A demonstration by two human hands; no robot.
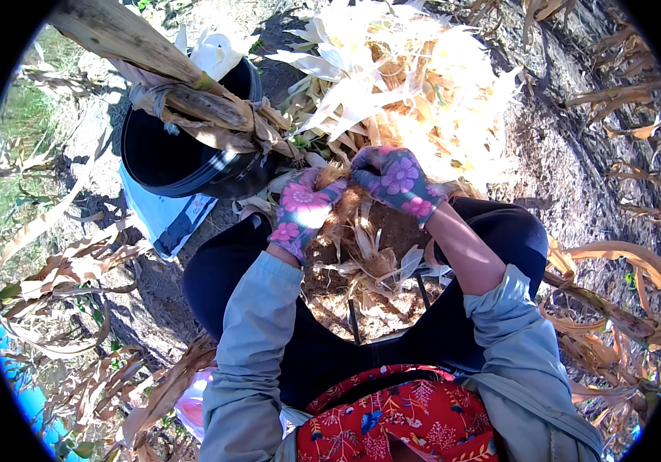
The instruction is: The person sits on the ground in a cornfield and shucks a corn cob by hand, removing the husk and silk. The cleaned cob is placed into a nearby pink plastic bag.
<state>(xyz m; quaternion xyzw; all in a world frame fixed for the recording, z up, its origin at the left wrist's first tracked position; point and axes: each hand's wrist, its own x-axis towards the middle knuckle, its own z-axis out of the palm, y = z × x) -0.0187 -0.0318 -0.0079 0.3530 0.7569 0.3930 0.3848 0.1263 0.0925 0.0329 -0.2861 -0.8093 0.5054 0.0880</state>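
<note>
Both my hands wear floral-patterned work gloves and meet in front of my knees. Between them is a tuft of brown corn silk (351, 203), likely at the tip of a maize ear mostly hidden by the gloves. My left hand (305, 209) closes on the silk from the left. My right hand (398, 180) is curled into a fist on its right side. A dry maize stalk (134, 46) slants in from the upper left and ends close to my left hand. Loose husks and silk (379, 263) lie below, between my legs.
A black bucket (160, 156) stands at the upper left behind the stalk, with a pale husk (218, 55) at its rim. Beside it lies a blue-and-white bag (166, 216). A large sunlit pile of husks (411, 86) is ahead. Dry maize plants (613, 317) flank both sides.
</note>
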